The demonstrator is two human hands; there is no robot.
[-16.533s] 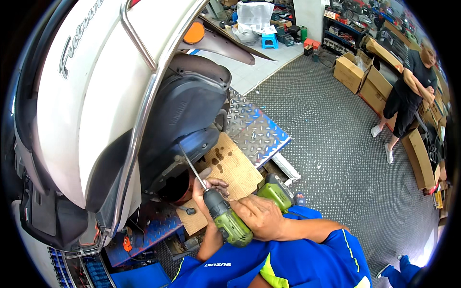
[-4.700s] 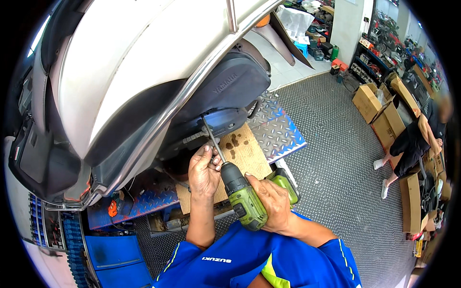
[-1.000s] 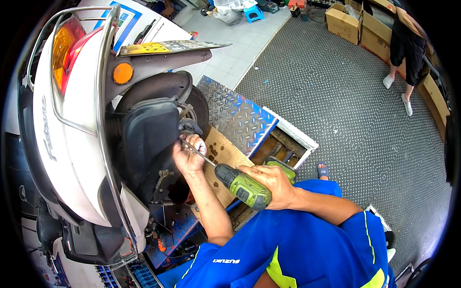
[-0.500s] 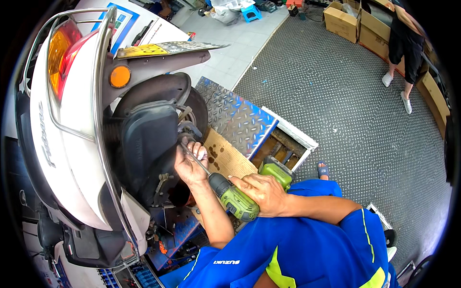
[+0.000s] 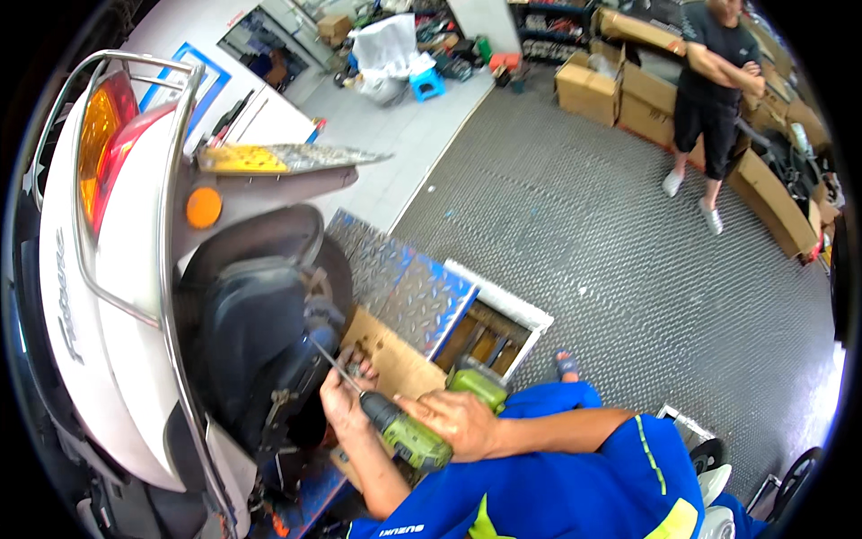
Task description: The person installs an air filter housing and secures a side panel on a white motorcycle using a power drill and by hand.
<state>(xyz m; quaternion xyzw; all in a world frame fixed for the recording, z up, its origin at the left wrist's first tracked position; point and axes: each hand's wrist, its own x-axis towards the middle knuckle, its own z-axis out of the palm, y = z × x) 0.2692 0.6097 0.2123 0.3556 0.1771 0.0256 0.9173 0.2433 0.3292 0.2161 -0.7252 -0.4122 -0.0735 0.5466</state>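
My right hand (image 5: 460,424) is wrapped round a green and black cordless drill (image 5: 417,442), its long thin bit (image 5: 330,356) pointing up and left. The bit's tip is close to the black engine-side cover (image 5: 256,314) of a white scooter (image 5: 135,377); whether it touches a screw there I cannot tell. Beside the shaft, my left hand (image 5: 341,406) has its fingers curled around small dark pieces, too blurred to name. Right of the cover sits the rear wheel (image 5: 337,278), partly hidden by its mudguard (image 5: 292,235).
A stained wooden board (image 5: 404,364) lies under my hands, beside a diamond-plate metal platform (image 5: 404,278) with an open framed gap (image 5: 489,346). A chrome rail (image 5: 171,296) curves round the scooter's tail. Far right, a person (image 5: 714,99) stands with folded arms near cardboard boxes (image 5: 588,90).
My view has tilted up, showing more of the standing person and the far floor. Both hands and the drill have drawn slightly back from the cover; my left fingers now sit beside the shaft.
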